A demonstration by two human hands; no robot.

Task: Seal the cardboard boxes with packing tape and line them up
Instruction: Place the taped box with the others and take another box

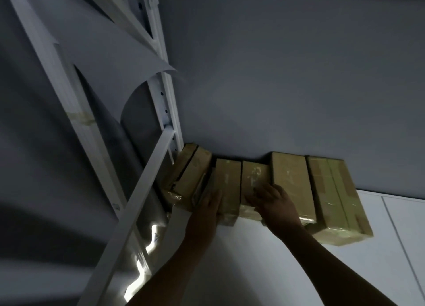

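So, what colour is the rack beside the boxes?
White; the rack shows best in head view.

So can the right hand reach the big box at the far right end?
Probably yes. The right hand rests on a middle box of the row, and the big end box stands just one box further right. Its top and near end are uncovered.

Dim room; grey wall (287, 75), pale floor (276, 271), white metal shelving frame (158, 98) at left.
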